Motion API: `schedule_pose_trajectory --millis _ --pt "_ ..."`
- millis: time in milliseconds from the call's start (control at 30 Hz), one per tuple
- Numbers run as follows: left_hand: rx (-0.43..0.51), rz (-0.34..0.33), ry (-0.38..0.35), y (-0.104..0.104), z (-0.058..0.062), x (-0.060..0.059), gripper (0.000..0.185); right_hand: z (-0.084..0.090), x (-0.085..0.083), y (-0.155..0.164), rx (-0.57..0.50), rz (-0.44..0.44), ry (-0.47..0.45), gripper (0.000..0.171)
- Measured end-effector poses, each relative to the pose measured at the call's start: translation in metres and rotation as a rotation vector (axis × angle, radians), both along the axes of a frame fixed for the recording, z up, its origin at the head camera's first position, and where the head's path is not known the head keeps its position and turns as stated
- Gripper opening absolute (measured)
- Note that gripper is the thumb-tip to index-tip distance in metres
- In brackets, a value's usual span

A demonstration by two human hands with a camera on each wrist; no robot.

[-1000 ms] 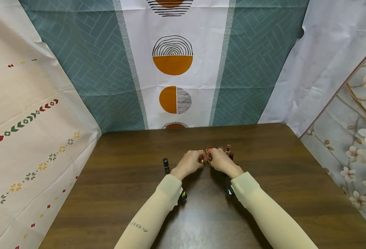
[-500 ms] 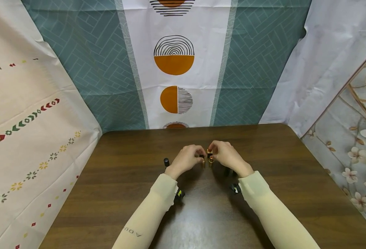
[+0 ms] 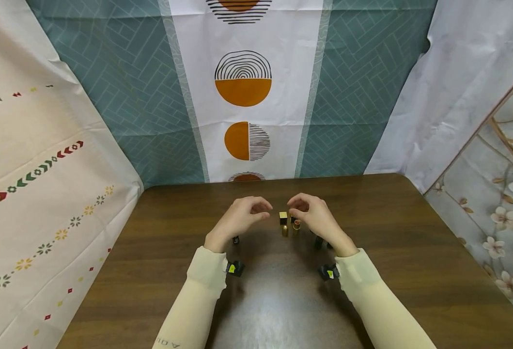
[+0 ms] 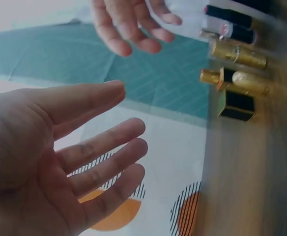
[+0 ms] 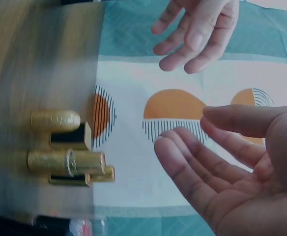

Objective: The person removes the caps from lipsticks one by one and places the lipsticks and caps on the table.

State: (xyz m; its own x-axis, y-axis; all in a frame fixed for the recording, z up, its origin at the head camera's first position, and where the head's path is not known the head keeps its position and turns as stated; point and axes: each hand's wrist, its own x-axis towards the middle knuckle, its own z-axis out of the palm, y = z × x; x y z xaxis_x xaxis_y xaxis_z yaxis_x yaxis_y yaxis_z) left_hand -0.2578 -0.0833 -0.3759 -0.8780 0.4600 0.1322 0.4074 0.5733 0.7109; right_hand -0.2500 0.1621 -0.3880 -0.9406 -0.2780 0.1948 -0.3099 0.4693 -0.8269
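Observation:
My left hand [image 3: 243,213] hovers over the table with fingers apart and nothing in them. Facing it, my right hand [image 3: 312,213] is likewise raised, fingers loosely bent around air. Between and below them stand lipstick parts: a square black cap with a gold top [image 3: 283,218], a rounded gold cap [image 3: 285,231] in front of it, and a round gold lipstick tube [image 3: 297,225]. Behind that tube, a square black-and-gold lipstick base [image 5: 70,180] with a gold stem shows in the right wrist view. All of these stand upright, close together.
Dark lipsticks [image 3: 318,242] stand partly hidden under my right wrist. A black tube [image 3: 236,240] is mostly covered by my left hand. The brown wooden table [image 3: 186,218] ends at a patterned curtain [image 3: 151,106].
Both hands were down at the lipstick parts; they have let go, lifted and drawn apart, the left one farther. The square cap and gold cap now stand uncovered on the table.

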Motion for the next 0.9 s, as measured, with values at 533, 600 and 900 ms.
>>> schedule_pose_trajectory --millis 533,600,900 --pt "-0.146 0.108 -0.031 -0.039 0.003 0.007 0.032 -0.014 0.001 -0.031 -0.019 0.206 -0.027 0.032" --pt "-0.159 0.11 -0.043 -0.043 0.003 0.006 0.032 -0.016 0.001 -0.034 -0.024 0.22 -0.035 0.034" --pt "-0.186 0.094 -0.074 -0.051 0.003 0.005 0.032 -0.022 -0.001 -0.044 -0.023 0.247 -0.07 0.035"
